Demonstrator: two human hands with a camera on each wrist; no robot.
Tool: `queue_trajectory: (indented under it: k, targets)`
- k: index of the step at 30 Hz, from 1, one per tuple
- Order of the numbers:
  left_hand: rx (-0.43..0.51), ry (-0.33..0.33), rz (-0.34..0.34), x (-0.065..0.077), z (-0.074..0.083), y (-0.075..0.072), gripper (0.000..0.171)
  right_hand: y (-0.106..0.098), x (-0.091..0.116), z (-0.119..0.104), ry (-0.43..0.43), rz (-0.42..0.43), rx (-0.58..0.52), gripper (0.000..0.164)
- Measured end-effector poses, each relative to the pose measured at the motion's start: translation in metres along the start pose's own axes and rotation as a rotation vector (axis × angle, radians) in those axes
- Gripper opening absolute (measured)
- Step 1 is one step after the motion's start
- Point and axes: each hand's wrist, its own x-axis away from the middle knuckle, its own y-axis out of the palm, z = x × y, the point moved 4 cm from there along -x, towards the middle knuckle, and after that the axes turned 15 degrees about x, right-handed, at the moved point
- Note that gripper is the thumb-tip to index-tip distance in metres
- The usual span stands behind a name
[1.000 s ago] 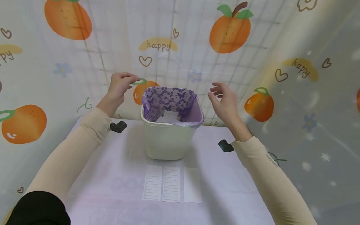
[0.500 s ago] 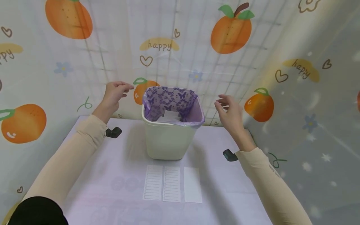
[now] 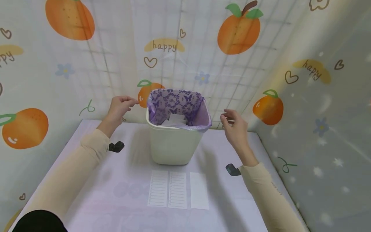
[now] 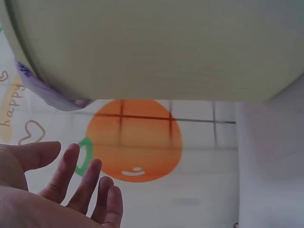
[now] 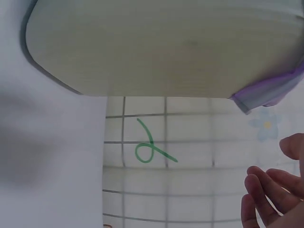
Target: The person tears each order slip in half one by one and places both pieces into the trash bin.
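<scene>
A pale green trash bin (image 3: 175, 146) stands upright toward the back of the table, lined with a purple patterned bag (image 3: 179, 100) folded over its rim. White paper pieces (image 3: 176, 118) show inside it. To the bin's left, my left hand (image 3: 117, 109) hovers in the air with relaxed fingers, holding nothing. On the other side my right hand (image 3: 235, 127) hangs apart from the bin, fingers loosely bent and holding nothing. Both wrist views show the bin's side wall (image 4: 156, 52) above the fingers.
Three paper slips lie side by side in front of the bin: two lined ones (image 3: 157, 188) (image 3: 177, 190) and a plain one (image 3: 199, 190). A printed curtain (image 3: 188, 58) with oranges hangs behind and beside the pale purple table (image 3: 124, 206).
Both hands have come down beside the bin. The left also shifted slightly left, and the right went outward, then slightly back toward the bin. The bin and slips have stayed put.
</scene>
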Motion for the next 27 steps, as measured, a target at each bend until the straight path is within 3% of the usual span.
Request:
queue_trajectory:
  k: [9, 27]
  targets:
    - [-0.086, 0.077, -0.024, 0.005, -0.025, -0.005, 0.024, 0.012, 0.020, 0.016, 0.046, 0.005, 0.012, 0.034]
    - [-0.173, 0.129, -0.073, 0.012, -0.071, -0.007, 0.026, 0.048, 0.061, 0.050, 0.143, 0.035, -0.075, 0.043]
